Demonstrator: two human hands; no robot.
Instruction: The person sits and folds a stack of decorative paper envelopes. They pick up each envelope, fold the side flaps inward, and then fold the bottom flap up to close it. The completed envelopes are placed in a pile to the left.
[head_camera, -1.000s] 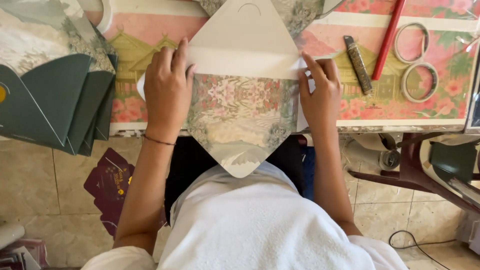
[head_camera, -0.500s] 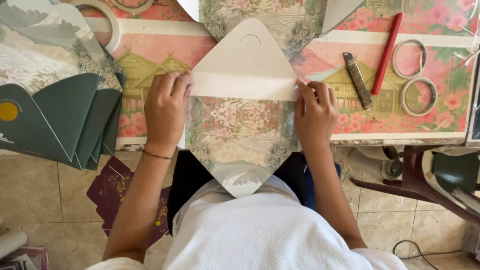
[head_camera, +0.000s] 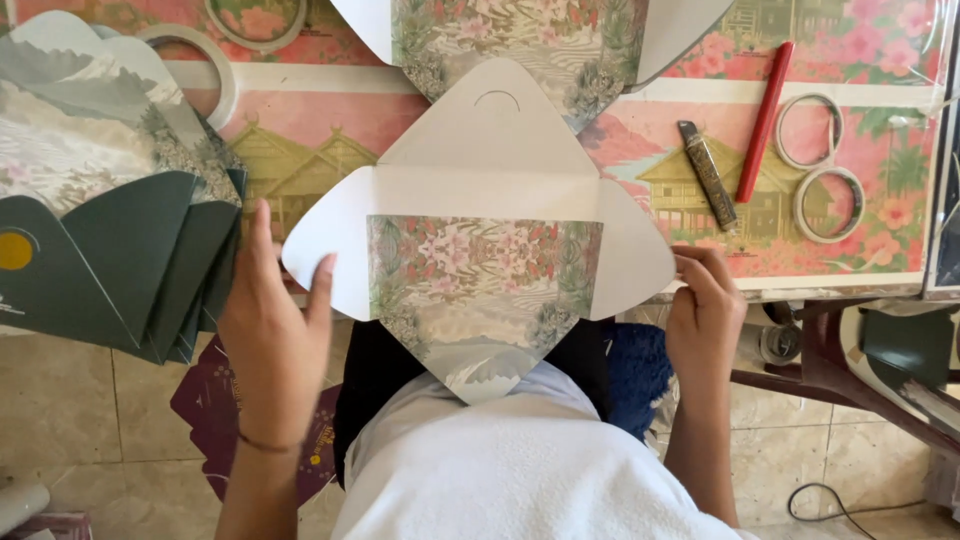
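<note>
Head camera, looking straight down at a person's lap and the edge of a table covered with a pink, flower-and-house patterned cloth. An unfolded envelope blank lies at the table's near edge, white inside face up, its bottom flap folded up to show a floral print, with the lower tip hanging over the person's white shirt.

The left hand is open and flat, fingers together and pointing up, its thumb just touching the blank's left side flap; it grips nothing. The right hand is curled, fingertips pinching the edge of the right side flap, though how firmly is hard to tell from this angle.

At far left sits a fanned stack of finished envelopes, dark green with pale landscape print. Another printed sheet lies beyond the blank at the top edge. To the right on the table are a red stick, a metal folding knife, and two tape rings. Another tape ring rests at upper left.
</note>
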